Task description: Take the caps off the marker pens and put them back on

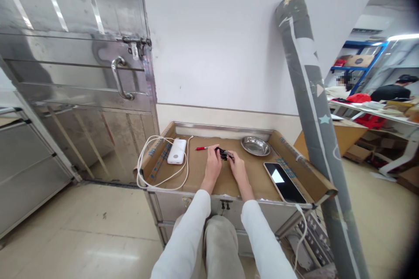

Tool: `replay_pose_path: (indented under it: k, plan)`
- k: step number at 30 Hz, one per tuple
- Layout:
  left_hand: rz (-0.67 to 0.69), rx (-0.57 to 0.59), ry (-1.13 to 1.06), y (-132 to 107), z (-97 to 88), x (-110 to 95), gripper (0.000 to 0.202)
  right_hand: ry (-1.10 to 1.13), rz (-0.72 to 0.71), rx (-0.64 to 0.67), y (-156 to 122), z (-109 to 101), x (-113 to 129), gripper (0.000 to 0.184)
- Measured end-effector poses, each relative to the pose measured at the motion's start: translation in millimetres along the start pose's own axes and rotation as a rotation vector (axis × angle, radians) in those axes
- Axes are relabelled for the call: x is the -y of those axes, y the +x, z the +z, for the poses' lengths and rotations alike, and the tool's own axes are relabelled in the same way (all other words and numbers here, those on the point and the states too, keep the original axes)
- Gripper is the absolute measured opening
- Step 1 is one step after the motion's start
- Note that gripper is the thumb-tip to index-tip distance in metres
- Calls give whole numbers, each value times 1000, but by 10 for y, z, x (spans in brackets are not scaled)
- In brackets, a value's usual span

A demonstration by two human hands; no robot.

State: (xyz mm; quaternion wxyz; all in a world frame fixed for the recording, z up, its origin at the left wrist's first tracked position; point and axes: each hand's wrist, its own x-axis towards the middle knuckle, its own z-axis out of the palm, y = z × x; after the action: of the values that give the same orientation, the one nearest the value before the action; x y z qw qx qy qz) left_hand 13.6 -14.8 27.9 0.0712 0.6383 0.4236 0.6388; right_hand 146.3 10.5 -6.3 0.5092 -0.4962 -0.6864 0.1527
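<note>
My left hand [213, 163] and my right hand [237, 166] meet over the middle of the cardboard-lined cart top [203, 178]. Between their fingertips is a small black thing with shiny metal bits [224, 153], too small to name. Both hands are closed on it, the left from its left side and the right from its right. Just beyond my left hand lies a slim red pen-like tool [200, 148]. A round shallow metal dish [255, 146] stands behind and to the right of my right hand.
A white power bank [177, 151] with a looped white cable [140, 170] lies at the left. At the right is a phone [284, 183]. A tall grey roll [314, 78] leans beside the cart; a metal door [81, 65] is at left. Two people sit in the far right background.
</note>
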Motion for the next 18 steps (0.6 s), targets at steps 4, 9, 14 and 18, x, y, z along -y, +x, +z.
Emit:
replay_pose_path:
  k: [4,9,14,18]
  plan:
    - [-27,-15,2,-5,-10,-10,23,-20,-1,-4,-7,-17,56,26]
    - [-50,-47,17,2,-41,-57,21,-101,-27,-7,-25,-33,102,25]
    - [-108,-90,59,10,-71,-68,17,-252,-7,-44,-58,-69,159,29]
    - [-45,106,15,-38,-72,-43,15,-303,40,-73,-76,-96,186,32]
